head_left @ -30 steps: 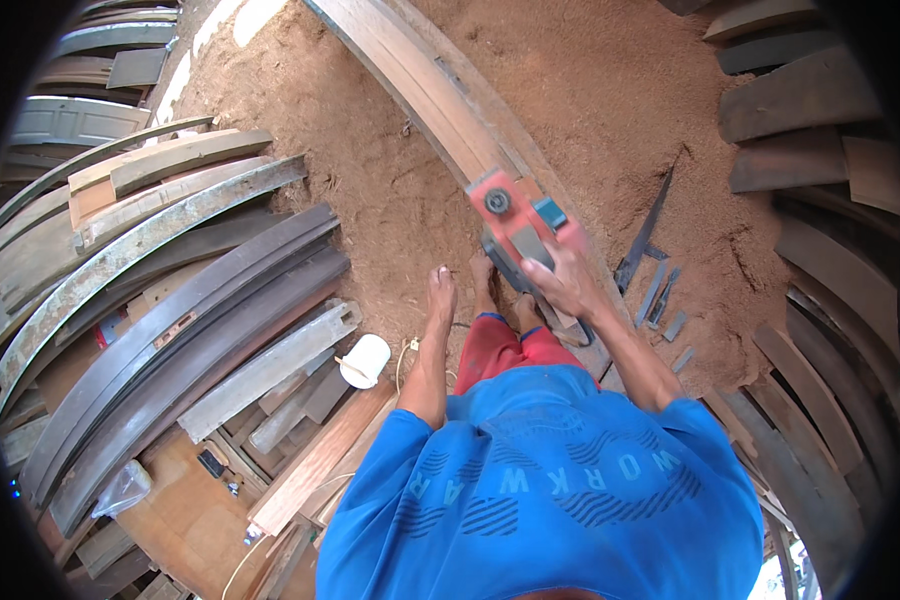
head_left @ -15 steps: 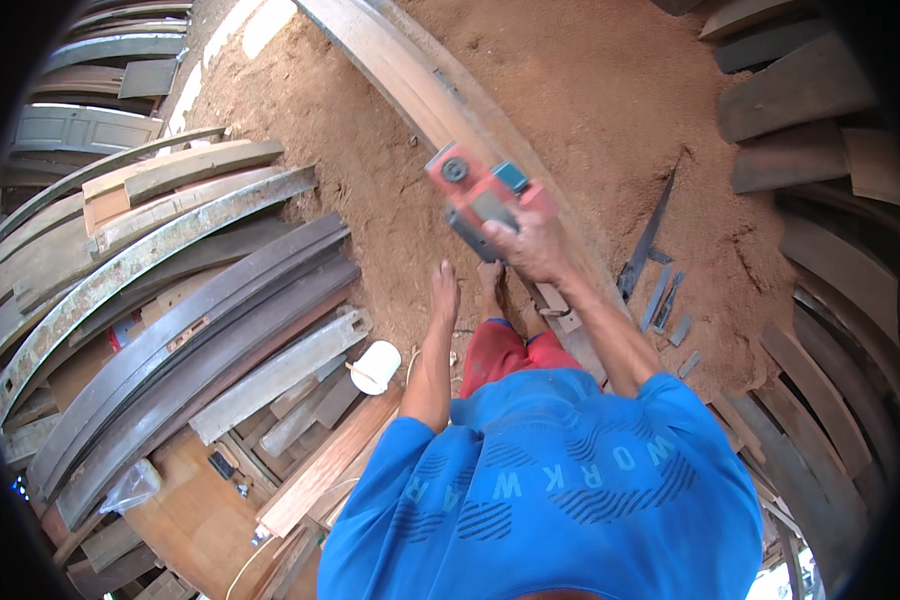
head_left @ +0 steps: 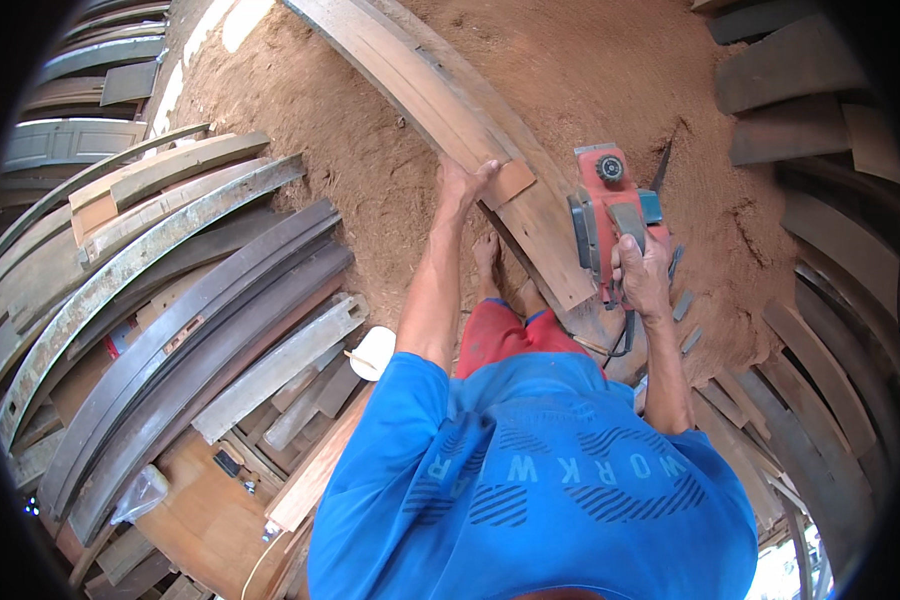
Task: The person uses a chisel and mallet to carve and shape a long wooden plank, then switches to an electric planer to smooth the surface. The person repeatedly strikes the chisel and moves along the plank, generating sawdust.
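The curved plank [head_left: 440, 90] runs off the top edge, and the right hand [head_left: 642, 275] covers the planer [head_left: 610, 215] handle.

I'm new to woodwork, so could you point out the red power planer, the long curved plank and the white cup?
red power planer [head_left: 610, 215], head view, on its red body.
long curved plank [head_left: 425, 85], head view, on its top face.
white cup [head_left: 375, 352], head view, on its side.

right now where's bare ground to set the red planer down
Open sawdust floor lies between the long plank and the curved timber stack, and again beyond the red planer in the right hand. It is crowded around the feet and by the right-side boards.
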A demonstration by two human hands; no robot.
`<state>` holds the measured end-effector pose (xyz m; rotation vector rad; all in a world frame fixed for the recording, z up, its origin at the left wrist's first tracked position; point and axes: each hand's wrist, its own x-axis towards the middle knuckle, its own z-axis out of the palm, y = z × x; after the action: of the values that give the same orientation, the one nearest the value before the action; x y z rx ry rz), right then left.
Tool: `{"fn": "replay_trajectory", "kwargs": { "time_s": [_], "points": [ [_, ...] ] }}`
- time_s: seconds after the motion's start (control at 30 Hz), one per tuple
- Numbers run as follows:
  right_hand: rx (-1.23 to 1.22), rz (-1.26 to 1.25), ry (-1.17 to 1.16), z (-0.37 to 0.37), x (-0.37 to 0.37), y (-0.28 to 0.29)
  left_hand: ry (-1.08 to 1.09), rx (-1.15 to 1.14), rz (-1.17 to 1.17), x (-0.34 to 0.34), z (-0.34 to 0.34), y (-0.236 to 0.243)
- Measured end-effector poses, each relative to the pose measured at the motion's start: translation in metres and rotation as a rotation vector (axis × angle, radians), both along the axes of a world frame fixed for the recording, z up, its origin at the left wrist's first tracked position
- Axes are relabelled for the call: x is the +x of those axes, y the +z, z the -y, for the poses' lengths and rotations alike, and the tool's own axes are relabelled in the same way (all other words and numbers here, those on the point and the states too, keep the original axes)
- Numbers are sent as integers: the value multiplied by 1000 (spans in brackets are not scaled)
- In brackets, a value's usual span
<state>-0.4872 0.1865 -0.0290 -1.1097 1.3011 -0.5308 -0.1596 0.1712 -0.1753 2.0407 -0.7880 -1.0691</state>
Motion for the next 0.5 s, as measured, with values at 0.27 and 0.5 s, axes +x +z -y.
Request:
{"fn": "replay_trajectory", "kwargs": {
  "time_s": [0.27, 0.5],
  "points": [
    [62, 26, 83, -7, 11, -1, -7, 51, 70, 12, -7, -30],
    [-58, 14, 314, -10, 31, -19, 24, 11, -235, 16, -20, -6]
  ]
}}
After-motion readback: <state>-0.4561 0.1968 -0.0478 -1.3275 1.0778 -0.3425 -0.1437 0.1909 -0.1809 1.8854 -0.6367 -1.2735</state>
